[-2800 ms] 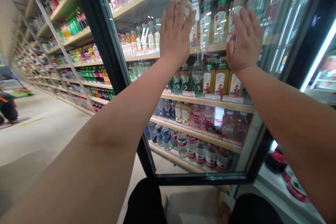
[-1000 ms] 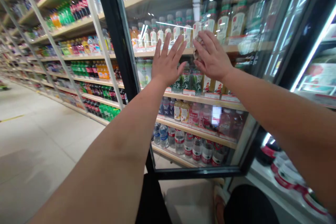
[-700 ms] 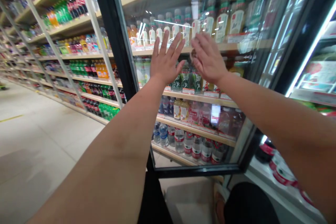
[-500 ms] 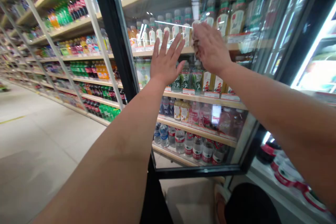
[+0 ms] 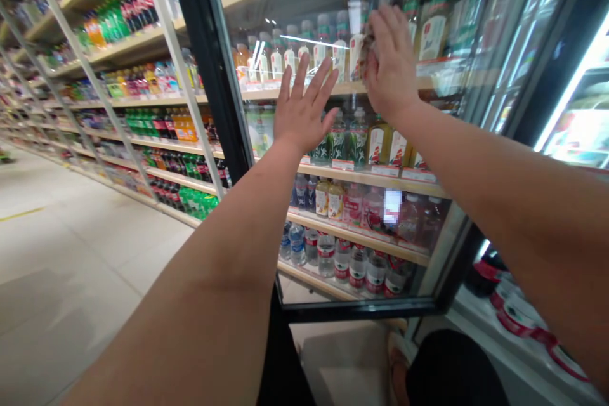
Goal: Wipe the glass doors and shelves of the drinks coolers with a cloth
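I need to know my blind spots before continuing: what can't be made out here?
Crumpled, mottled cloth: head view; mostly hidden by the bare right hand.
Black-framed glass door: head view; top cut off by the upper edge.
Long, pale wooden shelves: head view; far end too small and blurred.

From my remote station I'm seeing a large, clear, smooth glass door pane point(image 5: 304, 9) throwing back hard white glints, while its straight black door frame point(image 5: 361, 309) is showing a satin, metal-like finish. Clear cylindrical plastic bottles with red-and-white labels point(image 5: 358, 268) are gleaming, and the long, pale, wood-like shelf boards point(image 5: 371, 240) are looking matt. Under the right hand point(image 5: 392, 63), a crumpled, pale brownish, cloth-like wad point(image 5: 366, 54) is appearing rough. Pale floor tiles point(image 5: 71, 292) are giving off a soft sheen.
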`<state>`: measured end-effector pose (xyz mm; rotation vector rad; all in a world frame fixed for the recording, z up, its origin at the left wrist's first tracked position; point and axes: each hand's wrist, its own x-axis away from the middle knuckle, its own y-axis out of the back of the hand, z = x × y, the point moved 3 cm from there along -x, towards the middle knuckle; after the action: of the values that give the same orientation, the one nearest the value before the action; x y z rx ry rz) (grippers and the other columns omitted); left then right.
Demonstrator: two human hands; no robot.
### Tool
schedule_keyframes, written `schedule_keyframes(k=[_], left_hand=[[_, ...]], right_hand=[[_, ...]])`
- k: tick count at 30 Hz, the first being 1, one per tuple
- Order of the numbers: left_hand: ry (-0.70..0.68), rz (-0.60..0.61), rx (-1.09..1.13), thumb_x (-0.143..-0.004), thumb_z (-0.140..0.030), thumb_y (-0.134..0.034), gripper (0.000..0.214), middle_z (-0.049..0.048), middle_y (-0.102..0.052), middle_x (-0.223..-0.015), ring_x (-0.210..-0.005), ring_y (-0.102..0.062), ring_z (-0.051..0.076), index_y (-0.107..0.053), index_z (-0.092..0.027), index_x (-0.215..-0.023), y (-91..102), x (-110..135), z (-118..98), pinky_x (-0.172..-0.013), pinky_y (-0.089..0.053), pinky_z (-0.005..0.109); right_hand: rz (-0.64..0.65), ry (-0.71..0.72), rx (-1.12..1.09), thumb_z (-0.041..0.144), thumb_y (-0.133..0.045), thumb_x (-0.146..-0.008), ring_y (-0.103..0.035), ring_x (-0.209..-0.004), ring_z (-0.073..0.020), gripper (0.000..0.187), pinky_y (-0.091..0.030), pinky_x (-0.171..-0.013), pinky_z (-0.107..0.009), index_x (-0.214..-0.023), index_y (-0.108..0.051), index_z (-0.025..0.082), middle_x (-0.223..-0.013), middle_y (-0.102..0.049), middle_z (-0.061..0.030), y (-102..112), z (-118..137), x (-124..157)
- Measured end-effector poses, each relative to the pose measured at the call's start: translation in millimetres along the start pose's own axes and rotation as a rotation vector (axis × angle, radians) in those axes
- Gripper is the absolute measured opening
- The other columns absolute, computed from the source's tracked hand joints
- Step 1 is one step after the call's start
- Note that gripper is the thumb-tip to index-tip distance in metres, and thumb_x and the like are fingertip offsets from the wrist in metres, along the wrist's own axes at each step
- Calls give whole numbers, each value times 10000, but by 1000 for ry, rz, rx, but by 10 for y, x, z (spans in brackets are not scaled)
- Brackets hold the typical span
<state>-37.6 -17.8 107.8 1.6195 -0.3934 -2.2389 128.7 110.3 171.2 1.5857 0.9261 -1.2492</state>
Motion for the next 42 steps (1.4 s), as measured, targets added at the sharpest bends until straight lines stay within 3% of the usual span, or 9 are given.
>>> schedule_keyframes(k=[3, 8, 11, 14, 19, 26, 31, 38, 42], left_hand=[[14, 11, -12, -962, -441, -395, 817, -237, 111, -1657, -1497, 331, 149, -75, -367, -1710, -5, 2, -2, -1316, 249, 448], [16, 7, -43, -945, -448, -435, 847, -234, 96, -1667, -1504, 328, 130, -81, -370, -1710, -3, 6, -5, -1329, 223, 465], [-11, -13, 4, -904, -454, -474, 902, -239, 85, -1667, -1504, 337, 144, -84, -363, -1711, -3, 7, 2, -1327, 230, 467], [-13, -4, 33, -889, -476, -479, 930, -250, 77, -1666, -1483, 363, 138, -61, -363, -1712, -10, 6, 12, -1312, 261, 446], [10, -5, 12, -910, -499, -449, 899, -274, 86, -1654, -1456, 387, 104, -44, -402, -1706, -32, 8, 31, -1291, 299, 407], [3, -4, 19, -952, -483, -413, 829, -249, 53, -1675, -1493, 349, 116, -106, -360, -1712, -13, 4, 17, -1306, 274, 402], [18, 0, 30, -901, -509, -434, 893, -299, 68, -1654, -1467, 388, 110, -66, -398, -1707, -22, -5, 23, -1312, 270, 415], [20, 4, 108, -814, -535, -474, 993, -341, 4, -1642, -1432, 440, 82, -55, -413, -1706, -12, -7, 0, -1308, 288, 414], [95, 59, 78, -859, -524, -434, 887, -353, -138, -1631, -1512, 349, 93, -131, -472, -1690, 97, -2, -77, -1355, 196, 474]], right_hand=[[120, 120, 26, 346, -356, -1015, -250, -1603, -183, 565, -185, -1398, -477, -1568, -420, 249, -1680, -373, 33, -51, 62, -39], [14, -36, 54, 237, -363, -1022, -225, -1608, -224, 581, -169, -1390, -516, -1592, -360, 130, -1705, -328, -50, -16, 89, -66], [94, 127, 101, 216, -336, -1028, -245, -1607, -228, 568, -206, -1382, -492, -1578, -395, 87, -1692, -359, -61, -48, 231, 44], [191, 271, 74, 291, -371, -1022, -302, -1590, -222, 558, -263, -1365, -504, -1561, -455, 174, -1674, -395, -8, -59, 250, 85], [42, 28, 18, 303, -401, -986, -286, -1595, -207, 584, -187, -1391, -510, -1568, -436, 264, -1681, -370, 36, -15, 28, 46], [204, 233, -68, 522, -358, -1012, -307, -1589, -258, 590, -211, -1367, -560, -1549, -481, 312, -1648, -430, 66, -38, 131, 342], [120, 122, 16, 402, -369, -994, -269, -1607, -225, 615, -192, -1379, -511, -1576, -447, 221, -1678, -385, -16, 28, 37, 385], [212, 196, -63, 382, -415, -1007, -303, -1596, -240, 544, -167, -1362, -607, -1549, -451, 420, -1657, -402, 94, 19, 69, 585], [141, 199, 60, 303, -350, -1032, -278, -1605, -262, 584, -201, -1352, -573, -1604, -419, 206, -1687, -366, -32, 54, 51, 577]])
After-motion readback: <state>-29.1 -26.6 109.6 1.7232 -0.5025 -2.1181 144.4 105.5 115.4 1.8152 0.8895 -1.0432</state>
